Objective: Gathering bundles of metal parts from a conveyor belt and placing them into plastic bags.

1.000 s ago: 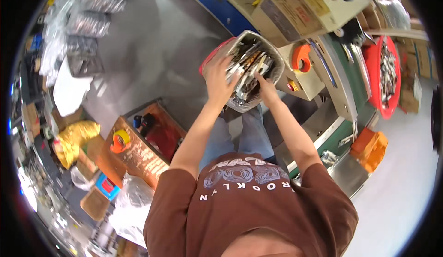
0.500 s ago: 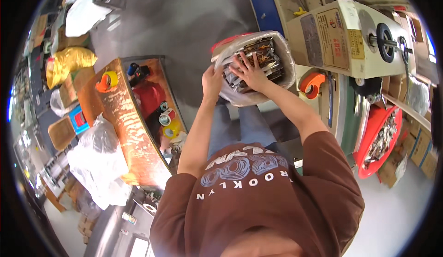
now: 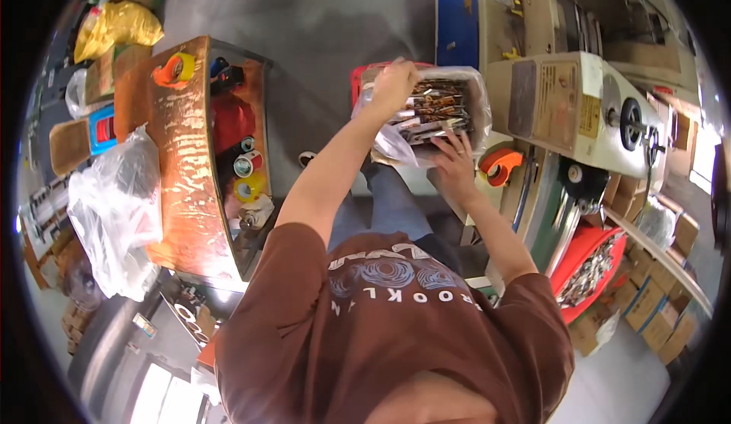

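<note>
While working over the cloudy plastic liner inside the red plastic container, has moved both hands within the last half second. Head view, the only one: has taken the bare left hand from the liner's left side to its far-left part, fingers bunched; cannot tell whether pinching film or a piece. Has drawn the bare right hand off the middle of the slim dark-and-silver pieces to their near edge, fingers extended and slightly parted, tips touching. Well apart from each other, on opposite sides of the pile. Leaves more pieces uncovered, lying mostly crosswise in the liner, in front of the blue jeans. Judged: less pressing across the middle, more handling at the edges. Just right of the container, note an orange tape dispenser; beyond, a cream machine housing.
</note>
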### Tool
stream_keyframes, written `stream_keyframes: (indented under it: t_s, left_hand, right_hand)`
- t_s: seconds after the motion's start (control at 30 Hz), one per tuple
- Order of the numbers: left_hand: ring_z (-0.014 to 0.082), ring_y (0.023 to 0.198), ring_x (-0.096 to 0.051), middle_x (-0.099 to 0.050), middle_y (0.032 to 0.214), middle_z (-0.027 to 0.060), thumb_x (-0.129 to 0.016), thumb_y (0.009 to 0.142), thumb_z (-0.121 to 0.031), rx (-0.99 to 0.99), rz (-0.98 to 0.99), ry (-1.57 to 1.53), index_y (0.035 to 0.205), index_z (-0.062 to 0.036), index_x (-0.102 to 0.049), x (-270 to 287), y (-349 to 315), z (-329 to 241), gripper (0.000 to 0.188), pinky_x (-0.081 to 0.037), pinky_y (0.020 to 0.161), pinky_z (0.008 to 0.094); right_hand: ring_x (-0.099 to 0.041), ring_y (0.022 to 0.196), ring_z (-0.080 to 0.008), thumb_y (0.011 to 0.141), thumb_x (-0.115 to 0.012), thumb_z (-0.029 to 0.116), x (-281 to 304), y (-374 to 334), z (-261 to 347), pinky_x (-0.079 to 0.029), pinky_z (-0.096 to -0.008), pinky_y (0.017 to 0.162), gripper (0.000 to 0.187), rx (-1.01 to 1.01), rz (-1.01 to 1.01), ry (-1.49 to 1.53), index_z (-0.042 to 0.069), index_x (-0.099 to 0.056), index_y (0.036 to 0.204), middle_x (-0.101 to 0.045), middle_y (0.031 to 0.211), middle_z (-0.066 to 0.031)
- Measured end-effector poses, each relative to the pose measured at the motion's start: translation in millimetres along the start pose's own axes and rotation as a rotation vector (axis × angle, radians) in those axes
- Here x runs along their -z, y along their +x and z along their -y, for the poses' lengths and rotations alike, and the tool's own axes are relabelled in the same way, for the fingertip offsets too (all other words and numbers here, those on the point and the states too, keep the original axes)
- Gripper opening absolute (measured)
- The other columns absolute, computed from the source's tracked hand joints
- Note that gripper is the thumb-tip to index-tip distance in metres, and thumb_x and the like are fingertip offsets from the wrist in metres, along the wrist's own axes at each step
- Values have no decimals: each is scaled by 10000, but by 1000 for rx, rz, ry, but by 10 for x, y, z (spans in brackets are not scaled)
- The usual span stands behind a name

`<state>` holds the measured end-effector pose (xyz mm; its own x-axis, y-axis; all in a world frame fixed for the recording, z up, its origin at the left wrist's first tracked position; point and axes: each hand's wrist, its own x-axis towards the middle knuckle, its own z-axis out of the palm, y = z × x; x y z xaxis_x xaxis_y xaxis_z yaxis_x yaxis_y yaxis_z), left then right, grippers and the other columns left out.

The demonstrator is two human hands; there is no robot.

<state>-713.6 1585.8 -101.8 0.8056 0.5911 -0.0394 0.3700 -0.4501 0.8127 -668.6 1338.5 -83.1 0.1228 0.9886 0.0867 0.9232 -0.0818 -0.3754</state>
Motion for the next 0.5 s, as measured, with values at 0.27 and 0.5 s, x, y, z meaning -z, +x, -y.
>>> stream_keyframes:
  t_s: [0.27, 0.5]
  left_hand:
    - [305, 768, -590, -587, 859, 115, -662, 741, -249, 78, -38, -139, 802, -53, -588, 1317, -1576, -164, 219, -466, 652, 391]
    - [291, 790, -560, -564, 797, 102, -601, 593, -39, 214, -521, 148, 752, -26, -545, 2806, -2952, 256, 169, -486, 644, 392]
  right_hand:
    - [-487, 1096, -275, 678, -601, 101, 427, 1538, 1031, -314, -534, 948, 132, 254, -191, -167, 121, -615, 807, -561, 1096, -68]
    - [-583, 787, -257, 699, -547, 83, 91, 2935, 3057, -495, -362, 717, 259, 1048, 91, 293, 56, -578, 954, -585, 851, -69]
